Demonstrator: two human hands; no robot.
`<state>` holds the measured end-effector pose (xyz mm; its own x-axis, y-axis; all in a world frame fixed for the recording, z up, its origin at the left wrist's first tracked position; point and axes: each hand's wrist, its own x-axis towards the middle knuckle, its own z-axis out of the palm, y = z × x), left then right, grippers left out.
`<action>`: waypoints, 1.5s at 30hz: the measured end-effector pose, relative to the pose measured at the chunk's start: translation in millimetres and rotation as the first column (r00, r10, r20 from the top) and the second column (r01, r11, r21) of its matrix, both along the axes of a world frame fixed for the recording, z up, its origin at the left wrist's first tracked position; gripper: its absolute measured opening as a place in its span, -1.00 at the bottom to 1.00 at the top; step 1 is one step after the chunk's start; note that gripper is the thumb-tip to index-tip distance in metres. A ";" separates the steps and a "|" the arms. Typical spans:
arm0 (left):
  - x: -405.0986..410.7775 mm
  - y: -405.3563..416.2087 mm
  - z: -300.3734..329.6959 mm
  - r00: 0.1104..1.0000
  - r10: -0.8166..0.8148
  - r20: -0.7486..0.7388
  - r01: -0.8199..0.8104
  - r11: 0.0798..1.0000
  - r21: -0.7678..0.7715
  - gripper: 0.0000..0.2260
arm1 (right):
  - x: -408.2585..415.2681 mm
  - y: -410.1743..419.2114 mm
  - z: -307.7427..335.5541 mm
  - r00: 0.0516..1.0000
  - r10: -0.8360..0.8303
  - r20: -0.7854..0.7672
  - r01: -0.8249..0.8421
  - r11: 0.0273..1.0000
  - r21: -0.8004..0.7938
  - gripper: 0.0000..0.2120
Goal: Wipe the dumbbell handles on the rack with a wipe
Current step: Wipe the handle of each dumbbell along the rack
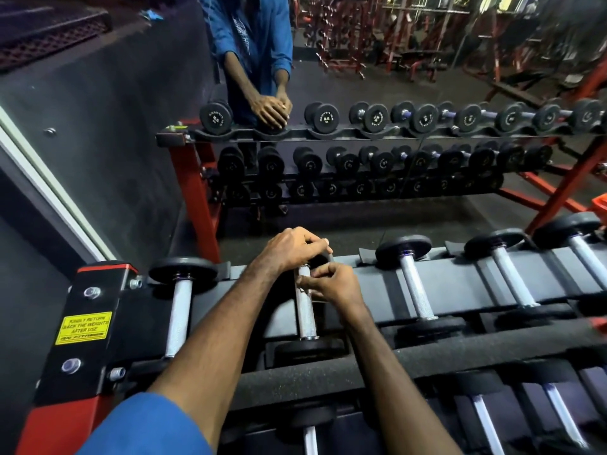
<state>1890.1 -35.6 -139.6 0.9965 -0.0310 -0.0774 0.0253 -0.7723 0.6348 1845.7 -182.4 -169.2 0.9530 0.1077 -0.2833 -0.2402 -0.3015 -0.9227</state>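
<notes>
The left hand lay curled over the far head of the second dumbbell on the rack; the right hand pinched the top of its knurled handle, fingers bent round the steel; no wipe could be made out between them; a yellow sticker sat well to the left hand's left.

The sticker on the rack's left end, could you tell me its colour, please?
Yellow with black lettering, head view.
</notes>
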 end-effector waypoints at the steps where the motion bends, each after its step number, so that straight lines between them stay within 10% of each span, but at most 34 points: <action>1: -0.5 -0.3 1.1 1.000 0.004 0.007 -0.004 1.000 -0.007 -0.76 | -4.3 -6.4 -2.2 0.998 0.042 -0.040 -0.041 0.999 0.019 -0.74; 10: -5.5 -4.3 5.1 1.000 0.022 0.007 -0.022 0.999 -0.030 -0.76 | -4.0 -10.1 1.2 0.878 0.185 -0.442 0.014 0.913 0.409 -0.78; 26: -10.5 -2.3 11.1 1.000 0.000 0.007 0.000 0.999 -0.041 -0.76 | -11.1 -9.6 -2.8 0.789 0.312 -0.529 -0.087 0.909 0.408 -0.82; 39: -8.1 -3.3 10.1 1.000 0.022 0.005 -0.022 0.998 -0.055 -0.78 | -9.4 -19.2 7.2 0.864 0.242 -0.441 -0.114 0.949 0.295 -0.92; 45: -6.7 -0.8 6.1 0.999 0.043 -0.001 -0.043 0.997 -0.069 -0.80 | -47.0 -40.6 13.2 0.927 0.375 -0.007 -0.375 0.925 -0.058 -0.67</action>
